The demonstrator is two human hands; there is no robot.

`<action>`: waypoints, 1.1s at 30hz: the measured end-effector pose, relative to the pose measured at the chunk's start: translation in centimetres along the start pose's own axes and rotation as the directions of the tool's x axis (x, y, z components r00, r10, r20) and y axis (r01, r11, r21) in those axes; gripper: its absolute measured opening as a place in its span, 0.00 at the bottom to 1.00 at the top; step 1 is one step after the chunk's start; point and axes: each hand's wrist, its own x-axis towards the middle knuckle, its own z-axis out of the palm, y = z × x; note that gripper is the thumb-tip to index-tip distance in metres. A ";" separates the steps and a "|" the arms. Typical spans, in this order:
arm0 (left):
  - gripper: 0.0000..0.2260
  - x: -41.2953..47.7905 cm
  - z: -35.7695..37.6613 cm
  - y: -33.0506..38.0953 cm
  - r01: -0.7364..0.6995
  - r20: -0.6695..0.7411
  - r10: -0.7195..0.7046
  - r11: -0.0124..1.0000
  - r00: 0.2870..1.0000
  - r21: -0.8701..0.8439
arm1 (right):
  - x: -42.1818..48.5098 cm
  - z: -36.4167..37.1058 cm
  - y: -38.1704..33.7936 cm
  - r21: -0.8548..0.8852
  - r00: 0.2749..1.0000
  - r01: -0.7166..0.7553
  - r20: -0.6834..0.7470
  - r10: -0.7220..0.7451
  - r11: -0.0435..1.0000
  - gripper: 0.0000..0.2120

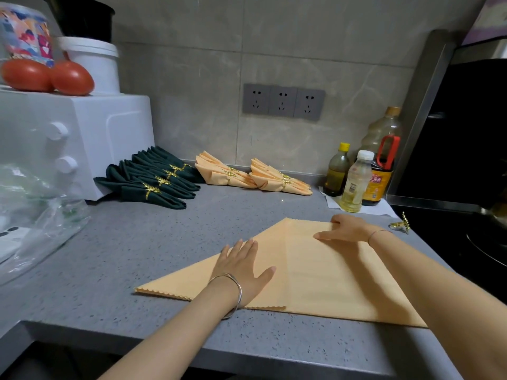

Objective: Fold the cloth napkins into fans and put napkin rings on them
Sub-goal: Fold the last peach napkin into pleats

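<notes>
An orange cloth napkin (pixel 315 275) with a scalloped edge lies flat on the grey counter (pixel 153 242), partly folded over itself. My left hand (pixel 244 267) presses flat on its left part with fingers spread. My right hand (pixel 345 229) rests with straight fingers on the napkin's far right corner. A loose gold napkin ring (pixel 402 224) lies on the counter just right of my right wrist. At the back lie several dark green folded napkins (pixel 153 179) and orange folded napkins (pixel 252 176), each with a gold ring.
A white appliance (pixel 71 138) stands at the back left with two tomatoes (pixel 46 75) and tubs on top. Clear plastic bags (pixel 35 215) lie at the left. Oil and sauce bottles (pixel 365 174) stand at the back right, beside a black stove (pixel 466 229).
</notes>
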 end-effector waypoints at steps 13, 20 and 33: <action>0.22 -0.2 -0.8 0.7 -0.069 0.078 0.065 0.996 0.995 0.058 | -7.0 -0.4 6.4 0.329 0.873 0.162 -0.488 0.021 0.931 0.13; 0.22 -0.3 -0.2 2.3 -0.093 0.040 0.095 0.995 0.995 -0.047 | -15.5 3.1 -1.0 -0.006 0.743 0.436 -0.563 -0.363 0.900 0.04; 0.22 -0.6 -0.5 3.2 -0.117 0.046 0.119 0.992 0.992 -0.057 | -18.1 8.1 -4.6 -0.130 0.718 0.485 -0.505 -0.479 0.865 0.16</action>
